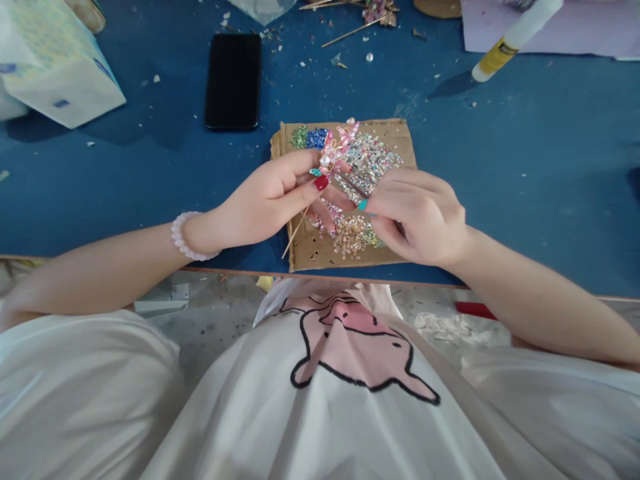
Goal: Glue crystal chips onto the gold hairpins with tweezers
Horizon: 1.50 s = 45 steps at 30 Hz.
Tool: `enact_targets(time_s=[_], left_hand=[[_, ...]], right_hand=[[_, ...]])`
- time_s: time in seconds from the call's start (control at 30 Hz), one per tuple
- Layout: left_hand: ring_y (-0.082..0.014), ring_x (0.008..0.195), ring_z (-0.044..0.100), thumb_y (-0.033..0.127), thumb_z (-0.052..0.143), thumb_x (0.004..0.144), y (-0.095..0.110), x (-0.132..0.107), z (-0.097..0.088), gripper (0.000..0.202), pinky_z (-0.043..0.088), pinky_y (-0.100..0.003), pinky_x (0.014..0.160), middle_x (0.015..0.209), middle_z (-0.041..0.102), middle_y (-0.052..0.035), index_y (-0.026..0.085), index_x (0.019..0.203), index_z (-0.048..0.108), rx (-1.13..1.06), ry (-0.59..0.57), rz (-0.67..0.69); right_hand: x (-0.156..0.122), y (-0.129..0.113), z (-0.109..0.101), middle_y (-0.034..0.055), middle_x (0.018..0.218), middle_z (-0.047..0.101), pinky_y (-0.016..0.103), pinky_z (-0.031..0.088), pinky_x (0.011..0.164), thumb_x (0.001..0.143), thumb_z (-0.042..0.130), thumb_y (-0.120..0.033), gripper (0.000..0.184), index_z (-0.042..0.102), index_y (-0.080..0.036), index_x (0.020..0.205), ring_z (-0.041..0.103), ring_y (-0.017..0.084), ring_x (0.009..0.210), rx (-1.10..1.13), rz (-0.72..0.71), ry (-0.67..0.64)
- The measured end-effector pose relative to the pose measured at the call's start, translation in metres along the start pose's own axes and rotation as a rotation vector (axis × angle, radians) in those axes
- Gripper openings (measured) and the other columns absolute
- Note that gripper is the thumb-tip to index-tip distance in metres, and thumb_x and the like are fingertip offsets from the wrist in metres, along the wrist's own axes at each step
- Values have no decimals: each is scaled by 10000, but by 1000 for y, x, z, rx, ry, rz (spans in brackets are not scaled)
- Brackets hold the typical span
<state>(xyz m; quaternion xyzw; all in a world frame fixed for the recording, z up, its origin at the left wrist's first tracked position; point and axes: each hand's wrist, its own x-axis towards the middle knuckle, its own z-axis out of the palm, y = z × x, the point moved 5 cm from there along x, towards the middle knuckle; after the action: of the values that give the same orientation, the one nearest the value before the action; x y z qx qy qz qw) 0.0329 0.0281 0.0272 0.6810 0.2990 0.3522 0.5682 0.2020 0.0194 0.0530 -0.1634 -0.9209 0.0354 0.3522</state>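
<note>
My left hand point(283, 193) pinches a pink flower ornament point(336, 150) with pearl beads, and a thin stick point(295, 233) slants down below that hand. My right hand point(420, 213) is closed around slim dark tweezers point(353, 185), whose tip points at the base of the ornament. Under both hands lies a piece of cardboard point(403, 140) bearing heaps of small chips: silvery ones point(375, 157), green ones point(299, 137), blue ones point(317, 138) and peach ones point(351, 237). Pink chips are partly hidden by my left fingers.
A black phone point(233, 81) lies beyond my left hand on the blue table point(545, 153). At the far left stands a tissue box point(65, 67). A glue bottle point(515, 43) is at the upper right by a lilac sheet point(590, 30). Thin sticks point(353, 32) and scraps lie at the back.
</note>
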Motion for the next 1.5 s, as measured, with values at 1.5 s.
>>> enact_targets(time_s=[1.5], left_hand=[[-170, 786, 800, 321, 477, 1055, 2, 0, -2, 267, 673, -284, 699, 1024, 782, -12, 199, 1257, 602, 47, -44, 64]], right_hand=[[1, -10, -1, -48, 703, 430, 268, 358, 556, 1019, 404, -88, 151, 466, -223, 1043, 402, 110, 609, -115, -164, 113]])
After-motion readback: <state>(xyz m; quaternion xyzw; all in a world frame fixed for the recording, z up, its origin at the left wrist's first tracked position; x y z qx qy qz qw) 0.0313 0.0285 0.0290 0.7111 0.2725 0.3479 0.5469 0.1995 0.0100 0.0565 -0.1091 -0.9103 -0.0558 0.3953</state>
